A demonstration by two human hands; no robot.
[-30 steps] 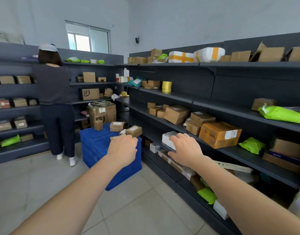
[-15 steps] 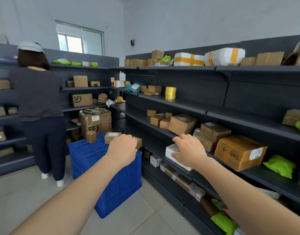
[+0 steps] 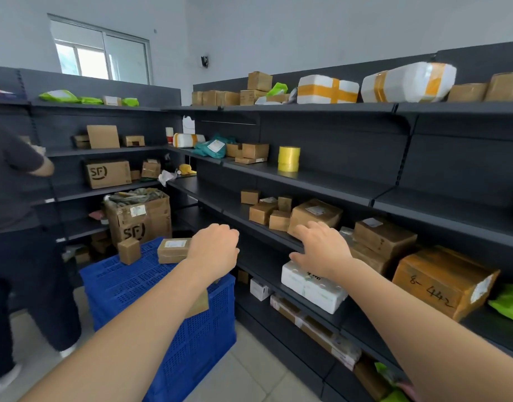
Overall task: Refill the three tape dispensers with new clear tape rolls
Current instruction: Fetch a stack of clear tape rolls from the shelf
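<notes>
Since half a second ago the view has closed in on the dark shelving (image 3: 307,181). The other person (image 3: 14,198) has slid to the nine o'clock edge, and both arms now reach further in.

The left hand (image 3: 213,250) hangs over the far rim of the blue crate (image 3: 127,288), knuckles up. Its fingers are loosely curled under, with nothing visible in them. The right hand (image 3: 322,248) is stretched out flat with its fingers slightly apart. It sits above the white foam box (image 3: 313,288), and its fingertips (image 3: 300,232) are near the lower front edge of a brown carton (image 3: 316,214). I cannot tell whether they touch it.

Neither hand grips anything. The held-out arms read as someone walking up to the shelf, not yet working.

No tape dispenser is visible here. The likeliest task item is the stack of yellowish tape rolls (image 3: 289,159), standing upright and alone on the shelf above, at about twelve o'clock from the right hand and well apart from it. It probably stands clear of the parcels so it is easy to grab. Whether the tape is truly clear cannot be judged from here.

The refill has not begun. The next move is probably a reach upward for the rolls.
</notes>
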